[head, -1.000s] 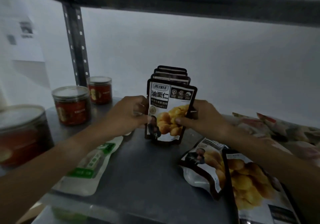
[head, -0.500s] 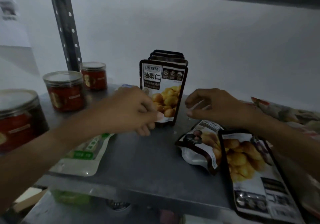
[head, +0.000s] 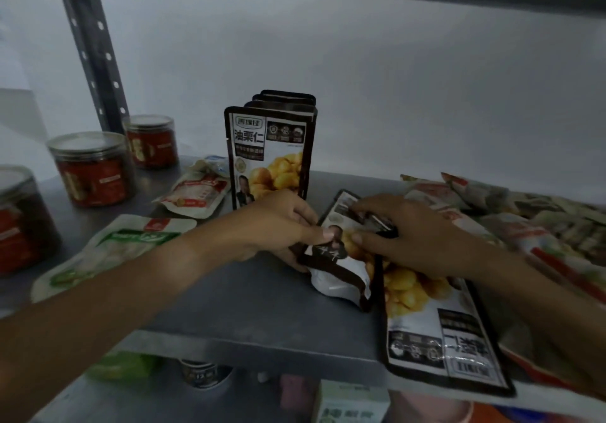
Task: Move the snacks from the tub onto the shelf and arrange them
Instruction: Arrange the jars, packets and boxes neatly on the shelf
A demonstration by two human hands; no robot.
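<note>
Both hands close on the chestnut pouch [head: 341,258] lying flat on the shelf [head: 249,298], left hand [head: 278,229] pinching its edge, right hand [head: 403,229] curled over it, seemingly to stand it before the upright row [head: 272,154].

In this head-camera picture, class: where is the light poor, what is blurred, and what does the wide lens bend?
Head view: dim overall, the shelf grey under the dark board above. The upright pouch prints sharp; the jars and the packets at right smear toward the edges. The post leans, bent by the lens. Both hands, left and right, read clearly on the flat pouch.
</note>
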